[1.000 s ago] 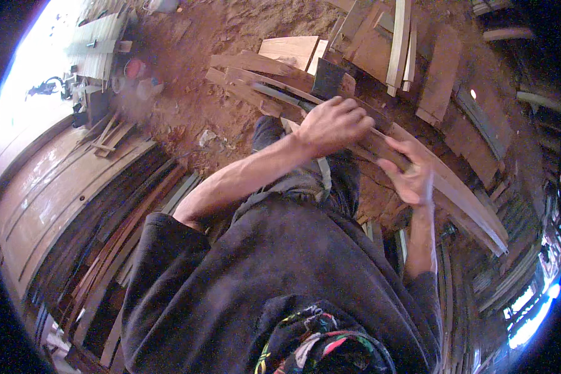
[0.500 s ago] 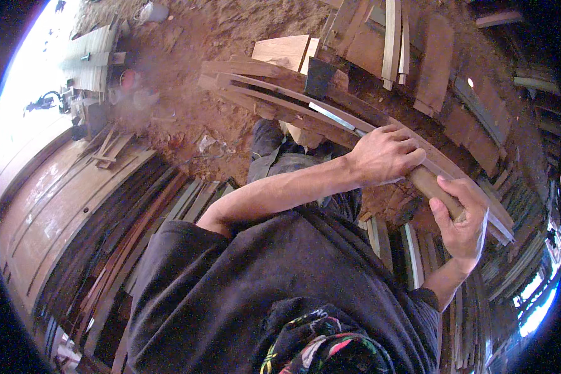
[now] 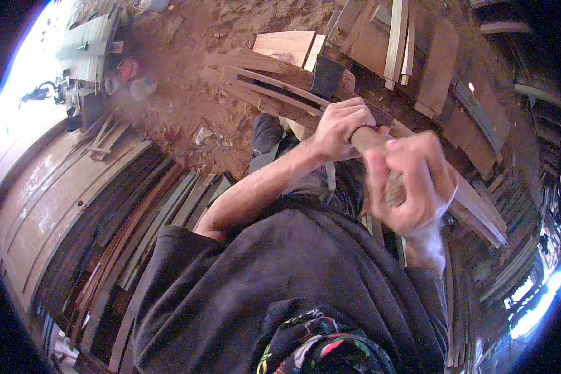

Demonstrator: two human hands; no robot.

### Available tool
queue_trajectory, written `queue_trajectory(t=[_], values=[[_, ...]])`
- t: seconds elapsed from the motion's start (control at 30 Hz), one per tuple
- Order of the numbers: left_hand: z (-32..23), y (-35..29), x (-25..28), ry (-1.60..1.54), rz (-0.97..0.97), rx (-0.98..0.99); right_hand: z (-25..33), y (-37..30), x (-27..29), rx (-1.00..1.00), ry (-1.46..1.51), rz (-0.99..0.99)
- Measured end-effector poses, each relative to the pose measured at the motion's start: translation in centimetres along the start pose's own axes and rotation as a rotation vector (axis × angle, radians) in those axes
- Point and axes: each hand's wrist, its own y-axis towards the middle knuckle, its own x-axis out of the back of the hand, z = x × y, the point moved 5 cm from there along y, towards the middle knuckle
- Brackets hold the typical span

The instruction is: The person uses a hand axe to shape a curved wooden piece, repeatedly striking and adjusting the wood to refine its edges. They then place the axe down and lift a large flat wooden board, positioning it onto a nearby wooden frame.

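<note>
My left hand (image 3: 344,129) is wrapped round the front of a chisel with a thick wooden handle (image 3: 369,141). Its metal blade is hidden behind that hand now. My right hand (image 3: 417,181), a little blurred, grips the rear of the handle, whose round butt shows between thumb and fingers. Beneath both hands a long wooden workpiece (image 3: 477,215) runs from upper left to lower right, with dark slots between its strips at the far end. A dark block (image 3: 325,76) stands against the far side of the workpiece.
Pale boards (image 3: 285,47) lie beyond the workpiece, with more planks (image 3: 435,78) at the upper right. Stacked timber strips (image 3: 137,230) and a large wooden panel (image 3: 50,193) are on the left. A red-topped bucket (image 3: 127,68) stands on the reddish earth floor (image 3: 187,81).
Both hands have moved left with the chisel, and its butt end has swung up toward me. The blade that showed on the workpiece is out of sight. My right hand has closed further round the handle.
</note>
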Motion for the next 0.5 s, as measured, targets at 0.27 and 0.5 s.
queue_trajectory(t=[0.27,0.5], values=[[1.9,-1.7,-6.6,0.426,0.377,-0.034,-12.5,-12.7,-1.8,-0.217,0.180,-0.386],[0.0,-0.6,-5.1,0.295,0.243,-0.025,-8.0,-8.5,0.6,-0.116,0.044,-0.225]])
